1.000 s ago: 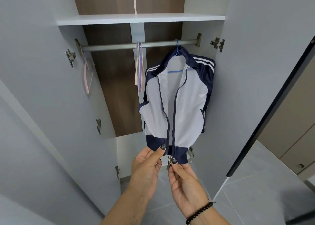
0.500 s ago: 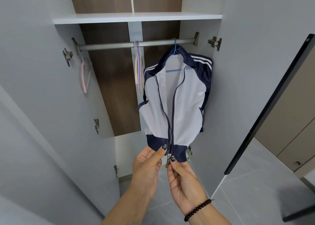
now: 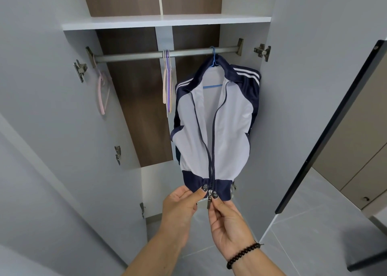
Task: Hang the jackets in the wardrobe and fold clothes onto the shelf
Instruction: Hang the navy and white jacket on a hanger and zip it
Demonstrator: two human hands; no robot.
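At the hem of the jacket [image 3: 217,129] hanging on the rail [image 3: 167,53], your left hand [image 3: 180,210] pinches the band, your right hand [image 3: 226,223] the zipper [image 3: 209,200]; its track runs straight up.

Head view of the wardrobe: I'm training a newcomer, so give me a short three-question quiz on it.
1. True or false: the jacket hangs on a blue hanger on the rail.
2. The right hand pinches: A) the collar B) the zipper pull C) a sleeve?
3. Where does the left hand hold the jacket?

Key: 1 true; 2 B; 3 the navy hem, left of the zipper.
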